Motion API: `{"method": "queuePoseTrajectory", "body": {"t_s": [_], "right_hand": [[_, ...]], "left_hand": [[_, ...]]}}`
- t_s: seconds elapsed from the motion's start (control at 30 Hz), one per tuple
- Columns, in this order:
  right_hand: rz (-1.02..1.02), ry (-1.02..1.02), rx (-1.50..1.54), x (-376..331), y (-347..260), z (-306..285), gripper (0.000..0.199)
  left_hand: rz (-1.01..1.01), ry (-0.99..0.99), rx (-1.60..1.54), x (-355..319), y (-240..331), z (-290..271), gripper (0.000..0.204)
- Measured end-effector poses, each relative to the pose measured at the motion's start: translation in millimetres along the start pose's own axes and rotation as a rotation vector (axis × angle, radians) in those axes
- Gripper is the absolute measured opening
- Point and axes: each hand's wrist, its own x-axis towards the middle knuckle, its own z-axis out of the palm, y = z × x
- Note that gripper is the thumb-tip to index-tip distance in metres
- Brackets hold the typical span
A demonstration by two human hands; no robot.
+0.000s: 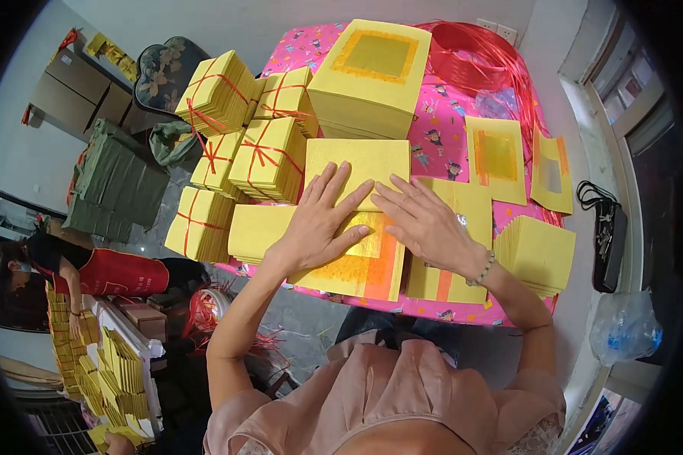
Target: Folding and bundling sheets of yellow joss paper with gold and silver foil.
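Yellow paper stack [357, 163] near the table's [432, 133] middle, lying flat just beyond both hands, its long axis running left to right across the pink cloth. Fingertips of both hands resting on its near edge, so neither much nearer than the other. Below it, under the palms, a gold-foiled sheet [364, 262] with an orange border, reaching to the table's near edge.

Left hand [322, 220] spread wide and flat, palm down, fingers fanned toward the far edge, gripping nothing, forearm coming up from the lower left. Right hand [425, 220] likewise flat and wide, fingers angled toward the left hand until the tips nearly meet, beaded bracelet [482, 267] at the wrist, forearm entering from the lower right.

Tied bundles [265, 155] bound with red string crowded along the table's left edge. Tall untied stack [372, 76] at the far edge. Red string coil [470, 53] in the far right corner. Loose sheets [497, 159] toward the right edge, another low stack [539, 254] at the near right corner.
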Motion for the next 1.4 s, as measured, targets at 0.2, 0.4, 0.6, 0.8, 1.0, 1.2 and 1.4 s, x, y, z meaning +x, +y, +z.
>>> {"method": "queuePoseTrajectory", "body": {"t_s": [0.2,0.4,0.6,0.8,1.0,1.2,1.4], "right_hand": [[0.010,-0.027,-0.015,-4,0,2,0.049],[0.014,-0.050,-0.022,-3,-2,-2,0.057],[-0.082,-0.110,-0.067,-6,11,1,0.061],[-0.087,-0.148,-0.029,-8,16,3,0.061],[-0.065,-0.126,-0.002,-15,17,11,0.058],[-0.059,-0.159,-0.024,-11,20,8,0.057],[-0.032,-0.142,0.022,-17,18,15,0.054]], "left_hand": [[0.002,-0.013,0.006,0,0,0,0.068],[-0.002,-0.008,0.010,1,0,0,0.067],[0.003,0.001,0.007,1,-2,2,0.068],[0.005,0.002,0.007,1,1,2,0.068],[0.008,-0.006,0.013,-1,1,3,0.067],[0.087,-0.044,0.013,-7,-7,-8,0.066],[0.019,-0.120,-0.030,-22,-6,-12,0.067]]}}
